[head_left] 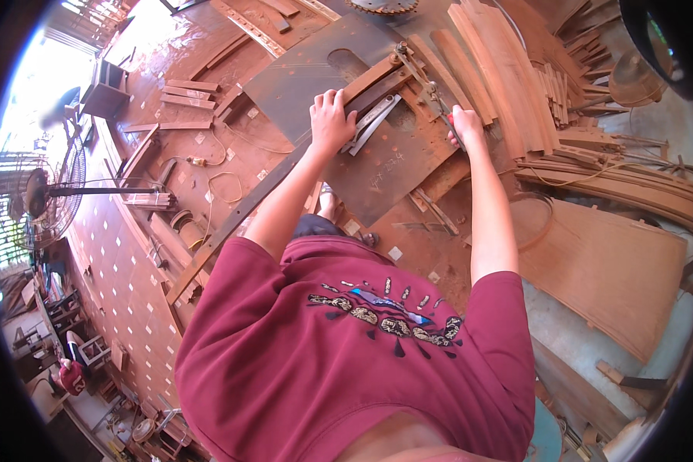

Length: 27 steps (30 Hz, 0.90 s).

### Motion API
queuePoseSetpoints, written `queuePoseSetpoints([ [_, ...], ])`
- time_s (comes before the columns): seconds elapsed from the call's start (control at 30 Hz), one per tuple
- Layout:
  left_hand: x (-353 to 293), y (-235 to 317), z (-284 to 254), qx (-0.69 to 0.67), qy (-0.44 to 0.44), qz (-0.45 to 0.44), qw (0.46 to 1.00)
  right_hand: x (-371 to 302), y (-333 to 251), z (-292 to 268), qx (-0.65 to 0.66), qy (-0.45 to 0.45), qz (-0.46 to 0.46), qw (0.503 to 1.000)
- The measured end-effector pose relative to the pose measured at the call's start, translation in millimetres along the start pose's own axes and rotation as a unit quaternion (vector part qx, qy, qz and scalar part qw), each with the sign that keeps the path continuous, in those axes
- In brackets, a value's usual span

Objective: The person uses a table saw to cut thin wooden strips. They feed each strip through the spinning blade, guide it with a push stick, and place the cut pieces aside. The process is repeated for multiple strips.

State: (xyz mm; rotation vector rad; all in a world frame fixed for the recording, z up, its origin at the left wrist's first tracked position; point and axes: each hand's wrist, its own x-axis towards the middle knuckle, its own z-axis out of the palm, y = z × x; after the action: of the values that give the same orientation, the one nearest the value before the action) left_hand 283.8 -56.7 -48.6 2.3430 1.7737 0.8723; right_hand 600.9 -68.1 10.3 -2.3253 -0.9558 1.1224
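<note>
Fingers (329,98) of left hand (332,125): half-bent over near end of wooden bar (373,82); cannot tell whether gripping.
Right hand (467,127): closed round metal rod (437,97).
Silver tool (376,124): just right of left fingertips.
Dark tabletop (285,86): beneath left fingers.
Planks (494,71): piled beyond right fingers.
Saw blade (383,6): well beyond both.

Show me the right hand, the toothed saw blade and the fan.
Right hand (467,129): head view, middle of the hand.
Toothed saw blade (382,5): head view, disc face.
Fan (36,192): head view, dark hub.
</note>
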Motion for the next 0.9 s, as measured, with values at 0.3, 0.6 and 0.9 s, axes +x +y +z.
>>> queuePoseSetpoints([
  [0.3, 51, 22, 28, 0.009, -0.099, -0.004, 0.995, -34, 4, 15, -0.291, 0.19, -0.192, 0.918],
  [0.6, 51, 33, 45, 0.004, -0.004, -0.055, 0.998, -29, -41, -13, -0.463, 0.086, -0.195, 0.86],
  [0.9, 29, 31, 18, -0.023, -0.011, -0.061, 0.998, -22, 13, 22, -0.322, 0.222, -0.298, 0.871],
])
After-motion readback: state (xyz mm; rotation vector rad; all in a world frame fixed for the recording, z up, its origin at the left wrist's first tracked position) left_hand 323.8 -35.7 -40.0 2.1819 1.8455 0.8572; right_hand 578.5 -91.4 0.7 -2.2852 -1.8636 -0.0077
